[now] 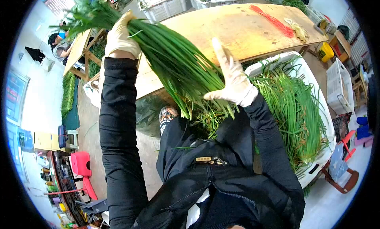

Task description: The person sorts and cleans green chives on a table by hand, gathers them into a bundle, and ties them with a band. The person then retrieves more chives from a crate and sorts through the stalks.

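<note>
A thick bunch of green garlic chives [174, 50] slants across the view, leaf tips at upper left and pale stem ends at lower right. My left hand [122, 35], in a whitish glove, is wrapped round its leafy part and holds it up in front of the table. Close to the stem ends is my right hand [234, 80], also gloved, thumb and fingers spread wide. Whether its thumb touches the stems I cannot tell. Loose chive leaves and yellowish scraps [209, 120] lie on my lap beneath the bunch.
A white crate [329, 122] full of chives [295, 114] stands at my right. On the wooden table [198, 29] lie red ties [273, 21] and a pair of gloves [297, 29]. A yellow bucket [325, 52] is beyond. Another person [63, 50] sits at far left.
</note>
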Available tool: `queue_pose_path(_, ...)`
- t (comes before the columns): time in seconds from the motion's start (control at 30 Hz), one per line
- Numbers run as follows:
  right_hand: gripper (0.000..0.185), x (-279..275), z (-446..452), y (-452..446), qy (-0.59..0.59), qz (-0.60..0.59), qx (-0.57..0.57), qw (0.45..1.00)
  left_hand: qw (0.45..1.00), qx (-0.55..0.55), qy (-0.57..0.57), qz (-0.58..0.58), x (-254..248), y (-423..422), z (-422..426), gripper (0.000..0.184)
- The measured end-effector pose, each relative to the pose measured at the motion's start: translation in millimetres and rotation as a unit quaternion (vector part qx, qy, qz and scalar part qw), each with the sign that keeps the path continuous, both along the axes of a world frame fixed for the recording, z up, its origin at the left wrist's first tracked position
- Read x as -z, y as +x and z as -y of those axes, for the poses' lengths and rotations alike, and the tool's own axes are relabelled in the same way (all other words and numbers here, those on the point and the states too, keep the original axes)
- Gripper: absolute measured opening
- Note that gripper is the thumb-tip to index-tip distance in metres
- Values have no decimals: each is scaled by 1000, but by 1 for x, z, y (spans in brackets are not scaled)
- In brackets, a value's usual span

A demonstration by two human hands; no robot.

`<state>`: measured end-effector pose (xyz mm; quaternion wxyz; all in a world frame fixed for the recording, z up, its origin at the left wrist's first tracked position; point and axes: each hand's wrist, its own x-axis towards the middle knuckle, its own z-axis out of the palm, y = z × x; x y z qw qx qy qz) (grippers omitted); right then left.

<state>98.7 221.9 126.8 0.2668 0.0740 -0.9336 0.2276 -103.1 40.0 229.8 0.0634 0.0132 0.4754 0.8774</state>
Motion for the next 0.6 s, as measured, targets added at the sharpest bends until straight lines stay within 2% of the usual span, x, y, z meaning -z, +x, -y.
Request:
queue_pose_path(0.03, 113, 3, 2, -6, 0, 1, -2, 1000, 997, 58, 14, -47, -3, 11, -7, 10)
queue_pose_path(0.1, 106, 16, 2, -16, -190, 14, -143, 971, 995, 87, 22, -43, -3, 18, -24, 9)
queue_pose_path(0.13, 97, 21, 1, -15, -218, 36, -136, 966, 991, 108, -6, -80, -5, 24, -26, 11)
queue_pose_path(0.17, 84, 11, -2, -11, -315, 155, -128, 927, 980, 168, 14, -102, -1, 15, -26, 17)
queue_pose_path(0.23, 66, 15, -21, -8, -317, 203, -163, 912, 971, 207, -42, -111, -6, 25, -29, 22)
queue_pose_path(0.27, 62, 14, -27, -5, -347, 229, -171, 893, 972, 206, -44, -107, -5, 26, -28, 22)
queue_pose_path(0.33, 58, 22, -47, -1, -398, 278, -190, 853, 944, 301, -56, -120, -1, 27, -26, 25)
queue_pose_path(0.37, 61, 22, -55, -4, -296, 234, -162, 912, 944, 305, -58, -116, 2, 26, -26, 25)
queue_pose_path(0.43, 65, 27, -60, -8, -243, 201, -21, 949, 917, 381, -35, -110, 7, 23, -27, 24)
queue_pose_path(0.47, 65, 30, -55, -8, -167, 113, 91, 975, 923, 368, -34, -104, 10, 23, -29, 21)
queue_pose_path(0.5, 65, 30, -51, -5, -170, 113, 92, 975, 922, 370, -36, -103, 14, 18, -32, 21)
queue_pose_path(0.57, 62, 19, -35, 7, -80, -57, 192, 977, 968, 228, -75, -72, 21, 5, -36, 17)
queue_pose_path(0.6, 53, 12, -23, 17, -115, -126, 141, 975, 967, 238, -67, -62, 21, 0, -33, 15)
